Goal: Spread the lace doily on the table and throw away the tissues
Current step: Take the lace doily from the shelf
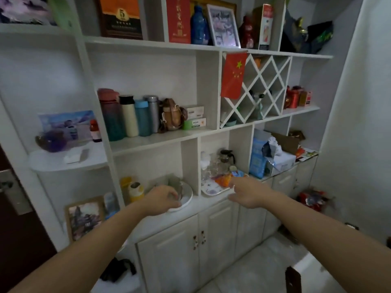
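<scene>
We judge this an early step: both hands are at the lower shelf (211, 199) of a white cabinet, and no doily shows, nor any table. Our left hand (163, 199) lies over the rim of a white plate (187, 197) near the shelf's front edge, its fingers curled toward a clear glass (176, 185) standing on the plate; whether they grip it we cannot tell. Our right hand (249, 193) hovers just before a patterned tray (208, 188) in the next bay, fingers loosely spread, holding nothing. The tissues we can see are in a tissue box (282, 162) at the shelf's right end, white sheets puffing from its top beside a blue pack (258, 157). The next move, we think, calls for a search for the doily or a reach to the right.
</scene>
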A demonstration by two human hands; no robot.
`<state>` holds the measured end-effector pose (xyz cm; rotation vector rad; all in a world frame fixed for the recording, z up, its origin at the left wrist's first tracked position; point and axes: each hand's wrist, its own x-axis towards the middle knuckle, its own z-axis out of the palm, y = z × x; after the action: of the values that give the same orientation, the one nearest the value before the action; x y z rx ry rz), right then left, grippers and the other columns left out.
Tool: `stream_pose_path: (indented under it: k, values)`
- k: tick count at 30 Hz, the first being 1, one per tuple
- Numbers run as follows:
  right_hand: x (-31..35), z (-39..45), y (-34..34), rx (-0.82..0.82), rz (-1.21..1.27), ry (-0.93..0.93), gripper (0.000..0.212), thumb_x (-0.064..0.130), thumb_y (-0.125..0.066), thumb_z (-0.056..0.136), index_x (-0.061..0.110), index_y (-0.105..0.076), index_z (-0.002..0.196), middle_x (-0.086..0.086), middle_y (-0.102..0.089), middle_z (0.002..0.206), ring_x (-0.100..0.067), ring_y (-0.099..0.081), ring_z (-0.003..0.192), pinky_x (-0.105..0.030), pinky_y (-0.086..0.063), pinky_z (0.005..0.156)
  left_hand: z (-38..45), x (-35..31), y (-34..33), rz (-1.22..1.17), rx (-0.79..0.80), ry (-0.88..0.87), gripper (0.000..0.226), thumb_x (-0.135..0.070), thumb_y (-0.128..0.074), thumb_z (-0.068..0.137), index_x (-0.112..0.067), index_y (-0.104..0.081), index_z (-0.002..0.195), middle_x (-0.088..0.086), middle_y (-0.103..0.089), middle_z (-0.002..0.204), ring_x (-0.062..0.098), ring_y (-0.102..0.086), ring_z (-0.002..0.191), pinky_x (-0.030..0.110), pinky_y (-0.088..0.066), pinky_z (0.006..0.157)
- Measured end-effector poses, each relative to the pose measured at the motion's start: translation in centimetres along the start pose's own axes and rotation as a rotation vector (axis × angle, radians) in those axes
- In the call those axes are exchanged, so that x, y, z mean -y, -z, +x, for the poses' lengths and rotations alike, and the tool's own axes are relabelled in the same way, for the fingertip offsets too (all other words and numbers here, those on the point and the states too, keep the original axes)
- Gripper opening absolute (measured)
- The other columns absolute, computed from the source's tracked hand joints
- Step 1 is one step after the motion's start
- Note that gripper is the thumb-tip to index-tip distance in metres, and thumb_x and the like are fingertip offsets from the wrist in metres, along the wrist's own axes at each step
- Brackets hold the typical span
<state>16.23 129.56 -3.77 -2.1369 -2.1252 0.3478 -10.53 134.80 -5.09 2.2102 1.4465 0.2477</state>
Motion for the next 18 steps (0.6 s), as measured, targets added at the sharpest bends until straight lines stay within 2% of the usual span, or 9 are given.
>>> stream_pose_path:
  k: [1, 3, 6, 8, 10, 12, 14, 16, 18]
  values:
    - [-0.7, 2.0, 0.2, 0.014, -0.01, 0.012, 0.048, 0.04, -0.054, 0.093, 0.013, -0.05, 0.132, -0.01, -0.056, 0.135, -0.028, -0.054, 0.118, -0.033, -0.042, 0.085, 1.9, -0.1, 0.1, -0.008, -0.003, 0.008, 0.036, -0.035, -0.065, 0.087, -0.015, -0.064, 0.117, -0.002, -0.063, 0.098, 0.012, -0.06, 0.083, 0.023, -0.046, 0.072]
    - [-1.9, 5.7, 0.5, 0.016, -0.004, 0.024, 0.051, 0.043, -0.053, 0.092, 0.015, -0.05, 0.135, -0.009, -0.055, 0.138, -0.029, -0.053, 0.122, -0.035, -0.045, 0.092, 5.7, -0.2, 0.3, -0.052, -0.017, 0.028, 0.035, -0.036, -0.067, 0.086, -0.017, -0.064, 0.116, -0.002, -0.063, 0.102, 0.016, -0.061, 0.092, 0.026, -0.047, 0.078]
    - [-3.6, 10.6, 0.5, 0.025, -0.002, 0.036, 0.051, 0.044, -0.051, 0.092, 0.018, -0.049, 0.137, -0.007, -0.053, 0.141, -0.029, -0.05, 0.126, -0.038, -0.045, 0.099, 11.1, -0.2, 0.1, -0.121, -0.014, 0.044, 0.025, -0.029, -0.068, 0.086, -0.014, -0.067, 0.106, 0.007, -0.07, 0.102, 0.024, -0.067, 0.092, 0.028, -0.05, 0.074]
    - [-4.8, 13.9, 0.0, 0.047, -0.017, 0.046, 0.05, 0.043, -0.05, 0.092, 0.019, -0.05, 0.136, -0.006, -0.052, 0.14, -0.029, -0.049, 0.127, -0.04, -0.044, 0.101, 14.6, 0.1, -0.1, -0.111, 0.018, 0.032, 0.03, -0.031, -0.069, 0.085, -0.014, -0.066, 0.109, 0.008, -0.071, 0.105, 0.023, -0.068, 0.093, 0.03, -0.054, 0.077]
    - [-5.9, 17.2, -0.5, 0.054, -0.007, 0.048, 0.043, 0.042, -0.051, 0.091, 0.019, -0.055, 0.127, -0.005, -0.056, 0.131, -0.028, -0.053, 0.122, -0.044, -0.046, 0.099, 18.1, 0.5, -0.2, -0.134, 0.044, 0.041, 0.034, -0.032, -0.07, 0.084, -0.014, -0.066, 0.113, 0.013, -0.074, 0.102, 0.03, -0.071, 0.093, 0.041, -0.057, 0.082]
    - [-6.8, 20.4, -1.1, 0.063, 0.003, 0.034, 0.037, 0.039, -0.053, 0.089, 0.018, -0.058, 0.119, -0.003, -0.06, 0.122, -0.024, -0.056, 0.11, -0.042, -0.049, 0.094, 21.5, 0.9, -0.4, -0.142, 0.062, 0.049, 0.033, -0.031, -0.068, 0.084, -0.014, -0.064, 0.113, 0.019, -0.074, 0.098, 0.035, -0.072, 0.087, 0.045, -0.058, 0.079]
    - [-7.5, 23.6, -1.8, 0.091, 0.0, 0.035, 0.036, 0.038, -0.052, 0.087, 0.019, -0.059, 0.117, -0.003, -0.063, 0.119, -0.022, -0.057, 0.1, -0.04, -0.051, 0.088, 24.9, 1.5, -1.0, -0.125, 0.073, 0.037, 0.037, -0.03, -0.067, 0.086, -0.011, -0.062, 0.118, 0.016, -0.072, 0.107, 0.029, -0.069, 0.086, 0.038, -0.056, 0.077]
    - [-8.1, 27.1, -2.4, 0.107, 0.026, 0.01, 0.041, 0.039, -0.052, 0.085, 0.023, -0.059, 0.122, -0.002, -0.065, 0.117, -0.021, -0.061, 0.099, -0.038, -0.053, 0.088, 28.3, 2.4, -1.3, -0.084, 0.053, 0.015, 0.042, -0.031, -0.067, 0.086, -0.013, -0.061, 0.124, 0.008, -0.065, 0.12, 0.021, -0.062, 0.1, 0.027, -0.048, 0.083]
    - [-8.8, 30.6, -2.7, 0.104, 0.045, -0.019, 0.039, 0.04, -0.052, 0.086, 0.027, -0.059, 0.122, 0.0, -0.067, 0.112, -0.02, -0.064, 0.097, -0.037, -0.055, 0.087, 31.7, 3.1, -1.4, -0.085, 0.063, 0.016, 0.041, -0.031, -0.068, 0.086, -0.014, -0.062, 0.122, 0.005, -0.063, 0.121, 0.019, -0.06, 0.106, 0.024, -0.045, 0.086]
